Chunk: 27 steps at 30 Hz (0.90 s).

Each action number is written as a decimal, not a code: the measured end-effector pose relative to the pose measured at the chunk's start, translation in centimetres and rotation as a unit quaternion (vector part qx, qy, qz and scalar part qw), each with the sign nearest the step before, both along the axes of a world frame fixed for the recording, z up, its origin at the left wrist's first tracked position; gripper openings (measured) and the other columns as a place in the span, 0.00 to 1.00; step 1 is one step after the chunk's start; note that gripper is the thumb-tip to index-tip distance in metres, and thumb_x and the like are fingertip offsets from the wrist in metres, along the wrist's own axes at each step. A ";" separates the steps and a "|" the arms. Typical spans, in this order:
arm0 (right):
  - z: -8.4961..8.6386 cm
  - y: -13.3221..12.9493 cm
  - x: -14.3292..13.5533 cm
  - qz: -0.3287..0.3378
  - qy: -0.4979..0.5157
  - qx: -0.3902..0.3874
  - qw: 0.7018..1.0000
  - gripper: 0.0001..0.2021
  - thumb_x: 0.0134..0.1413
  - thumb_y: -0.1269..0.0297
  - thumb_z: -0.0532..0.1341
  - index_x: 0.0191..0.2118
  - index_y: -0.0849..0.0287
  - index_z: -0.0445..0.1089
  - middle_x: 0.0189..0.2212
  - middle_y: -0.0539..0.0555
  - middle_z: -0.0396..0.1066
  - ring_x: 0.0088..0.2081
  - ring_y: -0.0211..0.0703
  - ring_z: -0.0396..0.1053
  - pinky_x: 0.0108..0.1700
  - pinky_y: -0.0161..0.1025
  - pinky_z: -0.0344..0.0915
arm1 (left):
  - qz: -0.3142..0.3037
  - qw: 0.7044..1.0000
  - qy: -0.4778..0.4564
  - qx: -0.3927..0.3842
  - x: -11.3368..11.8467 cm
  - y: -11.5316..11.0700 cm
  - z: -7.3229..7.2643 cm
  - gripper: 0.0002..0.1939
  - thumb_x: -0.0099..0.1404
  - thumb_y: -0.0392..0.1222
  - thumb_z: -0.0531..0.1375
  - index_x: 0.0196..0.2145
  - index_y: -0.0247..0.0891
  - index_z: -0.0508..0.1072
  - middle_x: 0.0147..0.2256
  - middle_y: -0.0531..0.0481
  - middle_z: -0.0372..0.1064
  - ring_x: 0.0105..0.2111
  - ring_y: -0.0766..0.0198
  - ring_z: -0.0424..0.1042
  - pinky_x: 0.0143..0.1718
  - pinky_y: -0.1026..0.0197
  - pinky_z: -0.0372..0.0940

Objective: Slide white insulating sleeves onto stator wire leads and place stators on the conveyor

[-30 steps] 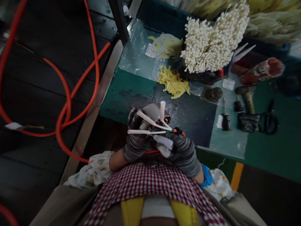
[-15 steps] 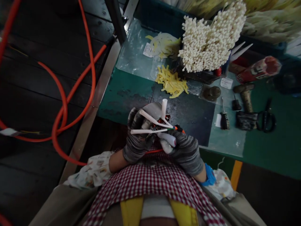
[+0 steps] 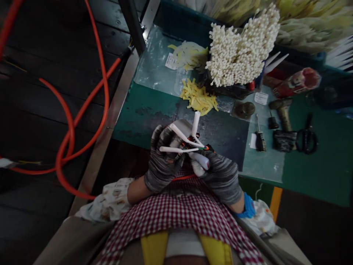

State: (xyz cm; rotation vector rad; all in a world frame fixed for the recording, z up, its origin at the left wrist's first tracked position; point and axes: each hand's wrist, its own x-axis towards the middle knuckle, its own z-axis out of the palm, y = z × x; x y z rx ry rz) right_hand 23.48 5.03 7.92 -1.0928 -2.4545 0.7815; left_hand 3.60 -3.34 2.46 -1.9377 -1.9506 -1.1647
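Note:
Near my lap, my gloved left hand [image 3: 165, 162] is closed around a part with a grey curved surface [image 3: 182, 127] and dark reddish windings; its exact kind I cannot make out. White tube-like sleeves [image 3: 180, 133] fan out over it, meeting at thin coloured wires [image 3: 205, 148]. My gloved right hand [image 3: 220, 173] is closed at that meeting point, pinching the wires by a small orange piece. A smooth pale, blunt-ended piece [image 3: 200, 161] lies between its thumb and fingers. An orange-red cable [image 3: 183, 178] crosses the checked apron below both hands. The palms hide much of the part.
Yellow strips [image 3: 200, 96] and a bundle of white-tipped sticks [image 3: 234, 55] lie on the green table [image 3: 309, 173]. To the right are a screwdriver [image 3: 260, 138], hammer [image 3: 284, 117], scissors [image 3: 307, 138] and red can [image 3: 300, 82]. Thick orange-red cables [image 3: 71, 136] loop at left.
The white sleeves have shifted slightly right and tilted within my hands. Both hands keep their grip. The table scene has slid a little left as the head view moved.

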 end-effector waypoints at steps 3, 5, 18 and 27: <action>0.0 0.0 0.0 -0.004 0.010 0.021 1.000 0.12 0.69 0.60 0.68 0.51 0.53 0.89 0.41 0.56 0.90 0.40 0.54 0.90 0.42 0.41 0.87 | 0.000 1.000 0.005 -0.005 0.0 0.0 -0.1 0.37 0.78 0.41 0.66 0.78 0.41 0.59 0.77 0.32 0.63 0.82 0.41 0.56 0.81 0.33 0.59; 0.0 0.0 -0.1 -0.005 0.027 0.023 0.999 0.13 0.69 0.60 0.67 0.51 0.54 0.89 0.40 0.56 0.90 0.38 0.52 0.90 0.41 0.41 0.87 | 0.002 1.000 0.007 -0.007 0.1 0.0 -0.3 0.38 0.77 0.40 0.66 0.79 0.44 0.59 0.77 0.34 0.62 0.82 0.40 0.55 0.82 0.31 0.57; -1.8 1.5 4.5 -0.225 0.206 -0.152 0.940 0.11 0.63 0.53 0.73 0.47 0.51 0.86 0.40 0.53 0.90 0.37 0.53 0.89 0.39 0.47 0.88 | -0.020 1.000 0.004 -0.018 -1.1 0.2 0.0 0.39 0.77 0.42 0.66 0.79 0.45 0.59 0.70 0.36 0.69 0.77 0.43 0.64 0.78 0.34 0.64; -7.7 17.2 3.9 -0.289 0.216 0.036 0.932 0.21 0.73 0.58 0.62 0.65 0.55 0.77 0.65 0.60 0.82 0.66 0.53 0.78 0.74 0.58 0.73 | -0.042 0.996 0.075 -0.014 -2.4 0.3 -1.3 0.41 0.71 0.37 0.72 0.75 0.54 0.64 0.73 0.37 0.62 0.78 0.33 0.58 0.77 0.20 0.59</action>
